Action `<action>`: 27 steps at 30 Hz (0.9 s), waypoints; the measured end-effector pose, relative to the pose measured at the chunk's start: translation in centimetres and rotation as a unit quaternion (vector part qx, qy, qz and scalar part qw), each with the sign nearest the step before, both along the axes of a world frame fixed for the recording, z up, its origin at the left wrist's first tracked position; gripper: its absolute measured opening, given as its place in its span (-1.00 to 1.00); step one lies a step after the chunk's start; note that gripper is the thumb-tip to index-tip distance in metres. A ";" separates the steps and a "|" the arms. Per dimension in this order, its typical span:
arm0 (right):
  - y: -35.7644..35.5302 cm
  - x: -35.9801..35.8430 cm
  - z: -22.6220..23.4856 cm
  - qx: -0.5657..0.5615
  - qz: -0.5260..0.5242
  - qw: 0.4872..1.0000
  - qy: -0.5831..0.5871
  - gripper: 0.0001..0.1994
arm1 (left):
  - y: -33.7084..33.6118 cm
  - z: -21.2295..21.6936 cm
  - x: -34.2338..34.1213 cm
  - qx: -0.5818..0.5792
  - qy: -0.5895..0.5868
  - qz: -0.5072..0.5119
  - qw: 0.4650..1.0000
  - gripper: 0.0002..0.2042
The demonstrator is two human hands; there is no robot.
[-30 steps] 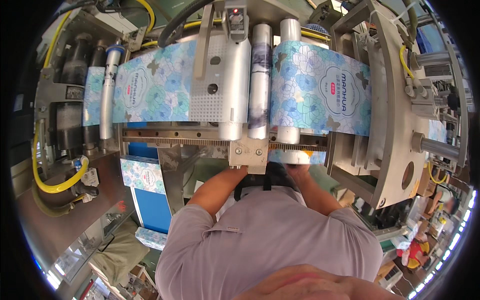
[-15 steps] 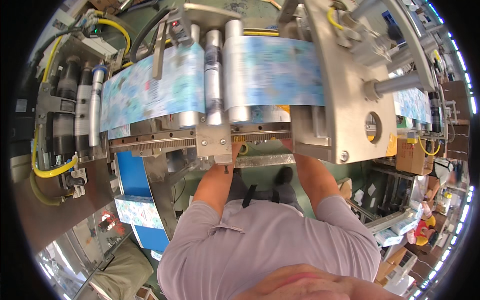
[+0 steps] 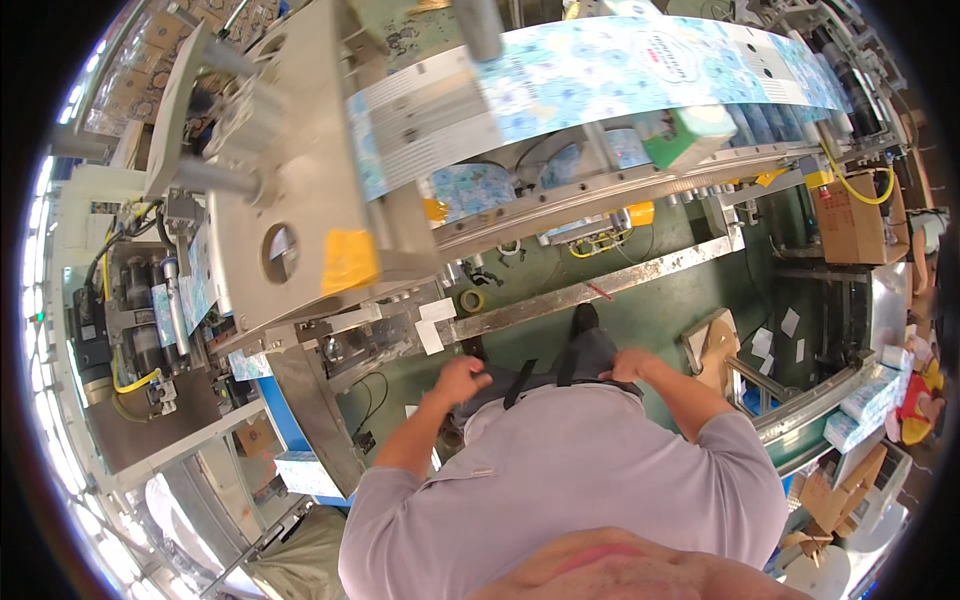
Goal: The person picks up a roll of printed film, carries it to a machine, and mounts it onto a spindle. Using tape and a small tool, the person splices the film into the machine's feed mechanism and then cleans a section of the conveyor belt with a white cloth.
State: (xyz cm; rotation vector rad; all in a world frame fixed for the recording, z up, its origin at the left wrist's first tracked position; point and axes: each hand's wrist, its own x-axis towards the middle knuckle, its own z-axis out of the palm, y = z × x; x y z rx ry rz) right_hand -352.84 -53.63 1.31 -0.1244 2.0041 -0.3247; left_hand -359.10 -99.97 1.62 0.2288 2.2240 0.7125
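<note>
Hands down by the waist, printed film running well above them

The blue floral film web (image 3: pixel 600 70) looks thin, light, slippery and easy to crease, so I'd take it flat by the edges. Left hand (image 3: pixel 458 380) is loosely curled, empty; right hand (image 3: pixel 632 366) rests bent at the hip, grasping nothing I can see.

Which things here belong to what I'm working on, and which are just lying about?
In hand: left hand, curled, beside the metal rail; right hand at the waist; printed film on the machine.
Lying about: tape roll, cardboard box, paper scraps on the floor.
</note>
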 end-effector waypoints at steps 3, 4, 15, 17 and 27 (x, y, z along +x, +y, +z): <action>5.1 1.7 -1.2 -0.130 -0.054 0.989 -0.046 -0.62 | 6.6 0.6 4.8 -0.013 0.040 -0.178 0.983 -0.72; 6.1 2.0 -1.5 -0.159 -0.068 0.982 -0.076 -0.68 | 8.3 0.8 5.6 -0.042 0.015 -0.248 0.968 -0.73; 9.4 -1.3 -3.5 -0.265 -0.065 0.916 -0.293 -0.80 | 11.1 0.5 4.9 0.057 -0.276 -0.185 0.941 -0.84; 8.1 -4.5 -6.3 -0.266 -0.065 0.913 -0.303 -0.80 | 11.8 -2.6 3.8 0.055 -0.220 -0.212 0.951 -0.84; -6.3 -24.4 -8.5 -0.481 0.003 0.737 0.475 -0.84 | 1.2 -3.5 -21.1 -0.084 0.787 0.181 0.584 -0.53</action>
